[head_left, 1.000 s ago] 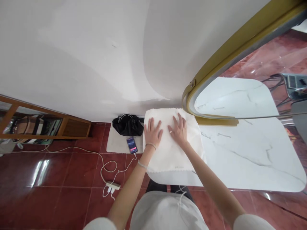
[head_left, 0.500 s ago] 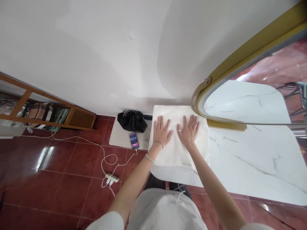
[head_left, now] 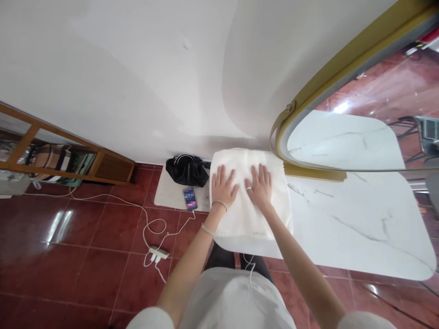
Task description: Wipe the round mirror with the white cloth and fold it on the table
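A white cloth (head_left: 236, 221) with a scalloped edge lies spread over the left end of a white marble-patterned table (head_left: 343, 228). Near its left side rests my left hand (head_left: 224, 187), open, palm down, its fingers apart and a thin band around the wrist. My right hand (head_left: 259, 186) also lies flat on the cloth, open, a short way to the right; a ring shows on one finger. Neither hand grips the fabric. Small creases run between and below the hands. What lies beneath the cloth is hidden, apart from the table's rounded front corner.
A gold-framed mirror (head_left: 288, 109) stands on the table, close to the cloth's right edge. Left of the table, a black bag (head_left: 188, 171) and a phone (head_left: 190, 198) rest on a low pale surface. Cables lead to a power strip (head_left: 158, 252) on the tiled floor.
Both hands and the cloth have shifted slightly left relative to the mirror. My right hand's fingers are a little closer together. The camera view has also moved slightly.
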Demonstrator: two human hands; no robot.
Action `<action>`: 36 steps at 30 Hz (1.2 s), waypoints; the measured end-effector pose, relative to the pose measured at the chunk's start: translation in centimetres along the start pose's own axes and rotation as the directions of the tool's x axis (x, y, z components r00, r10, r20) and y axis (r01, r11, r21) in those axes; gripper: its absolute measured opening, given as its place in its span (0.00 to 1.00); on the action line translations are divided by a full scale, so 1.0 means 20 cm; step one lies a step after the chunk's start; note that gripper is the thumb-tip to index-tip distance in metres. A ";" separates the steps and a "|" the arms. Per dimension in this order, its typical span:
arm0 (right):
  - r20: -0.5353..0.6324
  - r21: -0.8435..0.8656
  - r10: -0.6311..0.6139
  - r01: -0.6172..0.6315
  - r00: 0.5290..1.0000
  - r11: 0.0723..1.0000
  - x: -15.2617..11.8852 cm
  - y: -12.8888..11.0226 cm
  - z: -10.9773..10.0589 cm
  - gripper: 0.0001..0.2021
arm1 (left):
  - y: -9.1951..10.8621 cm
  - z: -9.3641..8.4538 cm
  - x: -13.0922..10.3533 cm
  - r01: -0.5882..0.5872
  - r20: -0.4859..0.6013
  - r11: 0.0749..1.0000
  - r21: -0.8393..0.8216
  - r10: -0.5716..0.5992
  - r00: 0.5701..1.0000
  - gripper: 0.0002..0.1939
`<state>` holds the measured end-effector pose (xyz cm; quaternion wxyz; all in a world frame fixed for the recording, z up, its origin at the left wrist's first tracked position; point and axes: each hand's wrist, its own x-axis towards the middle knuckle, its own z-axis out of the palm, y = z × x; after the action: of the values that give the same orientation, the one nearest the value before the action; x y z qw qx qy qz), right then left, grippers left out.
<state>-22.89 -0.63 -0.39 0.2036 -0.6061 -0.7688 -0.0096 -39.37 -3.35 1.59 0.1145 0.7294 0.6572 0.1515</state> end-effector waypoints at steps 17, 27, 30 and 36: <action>0.220 0.086 -0.132 0.116 0.967 0.990 -0.22 -0.18 -0.07 0.27 | -0.10 -0.01 -0.12 -0.017 0.028 0.999 -0.027 0.018 0.999 0.27; 0.241 0.308 -0.433 0.355 0.868 0.883 -0.53 -0.42 -0.15 0.24 | -0.19 0.04 -0.69 -0.002 -0.121 0.993 -0.115 -0.012 0.993 0.29; 0.283 0.323 -0.514 0.424 0.810 0.846 -0.67 -0.32 -0.24 0.33 | -0.11 0.04 -0.81 0.000 -0.130 0.998 -0.057 -0.007 0.992 0.30; 0.338 0.215 -0.464 0.412 0.819 0.885 -0.84 -0.06 -0.36 0.34 | 0.16 0.08 -0.78 -0.045 -0.019 0.994 0.095 0.047 0.999 0.30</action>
<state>-18.74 -18.36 0.99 0.0825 -0.3881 -0.9110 0.1122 -37.29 -19.24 0.19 0.0694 0.7473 0.6478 0.1305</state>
